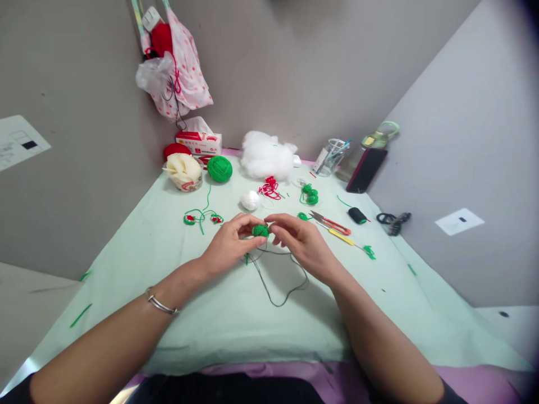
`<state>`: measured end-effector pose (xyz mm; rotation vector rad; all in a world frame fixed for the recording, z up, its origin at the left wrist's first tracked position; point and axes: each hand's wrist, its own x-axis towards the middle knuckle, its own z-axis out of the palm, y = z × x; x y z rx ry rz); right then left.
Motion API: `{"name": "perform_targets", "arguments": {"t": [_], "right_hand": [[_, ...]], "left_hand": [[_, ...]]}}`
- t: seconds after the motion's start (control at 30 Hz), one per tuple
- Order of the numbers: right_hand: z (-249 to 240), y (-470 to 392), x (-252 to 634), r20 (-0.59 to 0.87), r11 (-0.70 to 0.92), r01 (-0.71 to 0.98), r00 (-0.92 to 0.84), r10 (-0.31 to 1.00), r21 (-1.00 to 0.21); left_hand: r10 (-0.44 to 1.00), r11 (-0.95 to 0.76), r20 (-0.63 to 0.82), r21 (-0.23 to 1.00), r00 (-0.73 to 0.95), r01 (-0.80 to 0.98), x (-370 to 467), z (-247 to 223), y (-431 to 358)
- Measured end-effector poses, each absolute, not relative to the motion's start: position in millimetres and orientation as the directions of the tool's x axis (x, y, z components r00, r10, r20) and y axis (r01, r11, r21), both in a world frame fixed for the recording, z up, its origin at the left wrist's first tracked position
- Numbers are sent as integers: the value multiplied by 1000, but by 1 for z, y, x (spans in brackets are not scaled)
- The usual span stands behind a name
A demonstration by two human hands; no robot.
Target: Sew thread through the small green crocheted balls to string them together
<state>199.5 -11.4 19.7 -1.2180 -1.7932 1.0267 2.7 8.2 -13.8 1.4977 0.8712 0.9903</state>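
Observation:
My left hand [231, 241] is closed around a small green crocheted piece [260, 230], pinching it between thumb and fingers. Just to its right, my right hand [302, 241] has its fingertips pressed together close to the piece; whatever they hold is too small to make out. A dark thread [275, 304] trails from the piece and loops over the cloth below both hands. Left of my left hand lie two small red and green crocheted pieces [189, 220] with green yarn tails.
A green yarn ball [219, 169], white stuffing [267, 156], a white yarn ball [250, 200] and red yarn scraps [270, 188] lie behind my hands. To the right are orange thread snips [337, 225], a yellow-handled crochet hook [341, 237], a black spool [357, 215] and a leaning phone [367, 170].

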Motion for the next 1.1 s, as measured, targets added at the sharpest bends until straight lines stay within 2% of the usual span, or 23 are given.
{"name": "perform_targets", "arguments": {"t": [0.03,0.1,0.23,0.33,0.43,0.5,0.6,0.67,0.7,0.73,0.8,0.83,0.97,1.1], "right_hand": [[19,-10,199,181,272,415,-246,952,-868],[19,-8,199,226,290,399,-201,953,-870],[20,-6,197,122,174,213,-235,964,-961],[19,-3,197,89,105,79,-180,980,-991],[20,5,205,102,102,-105,3,995,-989],[22,12,214,94,120,-237,118,989,-964],[23,22,233,-3,21,-361,65,998,-932],[22,28,252,-52,-59,-320,-32,998,-946],[22,30,266,-30,-36,-255,-28,999,-966],[22,32,283,20,22,-178,9,1000,-984],[25,33,324,232,229,36,193,953,-973],[28,32,346,283,275,67,253,925,-959],[42,32,394,355,341,100,326,876,-935],[35,39,341,321,316,58,219,921,-947]], "left_hand": [[908,-119,108,993,405,1,2,-14,9],[895,-85,74,996,441,4,1,-15,9],[840,-8,10,1000,543,-6,-1,-14,10],[768,129,-2,980,640,-152,0,-10,8],[739,251,2,927,674,-278,1,-9,6],[744,268,-6,918,668,-291,0,-9,6],[774,257,-29,927,633,-273,-1,-8,8],[771,297,-61,915,634,-274,-3,-6,10],[761,334,-83,901,643,-278,-5,-4,11],[749,369,-104,885,654,-282,-7,-1,12],[746,405,-130,867,653,-290,-11,5,13],[755,400,-127,867,644,-297,-14,7,14],[771,370,-112,880,626,-298,-19,11,14],[760,345,-119,907,639,-242,-15,8,11]]}}
